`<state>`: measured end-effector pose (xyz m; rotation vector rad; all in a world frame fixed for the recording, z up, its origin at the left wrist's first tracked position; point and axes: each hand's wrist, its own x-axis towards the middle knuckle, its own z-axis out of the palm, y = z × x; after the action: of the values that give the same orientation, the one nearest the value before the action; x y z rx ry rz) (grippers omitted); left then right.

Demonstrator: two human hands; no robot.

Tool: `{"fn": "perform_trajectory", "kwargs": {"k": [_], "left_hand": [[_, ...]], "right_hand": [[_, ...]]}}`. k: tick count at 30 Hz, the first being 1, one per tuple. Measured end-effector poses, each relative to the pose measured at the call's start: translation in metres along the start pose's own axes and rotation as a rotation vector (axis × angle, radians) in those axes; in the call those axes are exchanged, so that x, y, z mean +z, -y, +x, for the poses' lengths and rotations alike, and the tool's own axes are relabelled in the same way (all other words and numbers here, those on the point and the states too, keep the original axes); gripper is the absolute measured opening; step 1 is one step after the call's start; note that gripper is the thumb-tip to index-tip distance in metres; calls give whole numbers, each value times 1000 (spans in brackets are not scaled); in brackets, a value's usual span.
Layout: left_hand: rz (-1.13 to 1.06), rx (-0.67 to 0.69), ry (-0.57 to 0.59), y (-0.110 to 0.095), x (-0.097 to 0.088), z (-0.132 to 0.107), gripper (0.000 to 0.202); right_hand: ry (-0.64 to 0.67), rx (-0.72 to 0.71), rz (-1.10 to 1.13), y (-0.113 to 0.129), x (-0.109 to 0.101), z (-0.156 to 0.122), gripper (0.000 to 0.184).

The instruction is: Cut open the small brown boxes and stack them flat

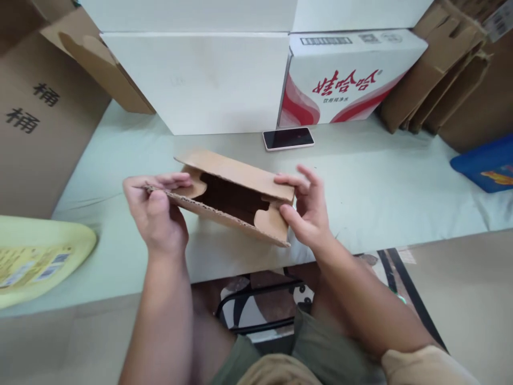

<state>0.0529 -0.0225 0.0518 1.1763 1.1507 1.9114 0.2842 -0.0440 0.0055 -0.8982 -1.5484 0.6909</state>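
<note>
A small brown cardboard box (236, 172) is held between my two hands above the green-covered surface. Its top faces me, with the flaps spread and the dark inside showing. My left hand (162, 211) grips the left end, thumb on the near flap and fingers over the left end flap. At the right end, my right hand (306, 206) pinches the box, thumb by the right end flap and fingers against the far flap. The bottom of the box is hidden from view.
Behind the box lies a phone (288, 139), in front of white cartons (224, 80). Large brown cardboard (40, 107) stands at left, folded cardboard (436, 69) at right. A yellow bottle (44, 256) lies at near left, a blue item (484, 160) at far right.
</note>
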Motion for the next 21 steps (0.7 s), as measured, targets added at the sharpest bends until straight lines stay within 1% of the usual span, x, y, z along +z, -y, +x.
{"fn": "perform_trajectory", "kwargs": {"k": [1,2,4,6,7,9,10,12,14,16,18,21], "left_hand": [[22,-11,15,-2,3,-6,34],[48,-20,37,-3,6,-12,32],[133,-5,65,-4,10,-24,29],[297,54,50,-2,11,-35,29],[396,89,38,1,11,-39,32],[566,146,39,7,10,-44,46],[608,161,55,11,9,-44,49],[638,157,120,19,6,-41,38],[663,146,149,26,3,-37,29],[666,141,149,31,0,-33,27],[661,111,141,34,-1,-31,25],[646,68,121,35,-1,-31,24]], "right_hand": [[22,-17,37,0,-5,1,43],[23,-41,76,0,-10,2,35],[-17,-70,154,-1,-20,4,33],[-66,-44,201,-1,-28,5,29],[-77,-11,205,-1,-32,5,24],[-75,44,178,-2,-38,5,15],[-62,52,159,-2,-41,4,14],[-16,37,131,-5,-47,4,17],[36,15,113,-8,-51,4,17],[85,22,102,-11,-53,3,18],[120,59,98,-14,-52,4,20],[138,144,138,-19,-48,6,34]]}}
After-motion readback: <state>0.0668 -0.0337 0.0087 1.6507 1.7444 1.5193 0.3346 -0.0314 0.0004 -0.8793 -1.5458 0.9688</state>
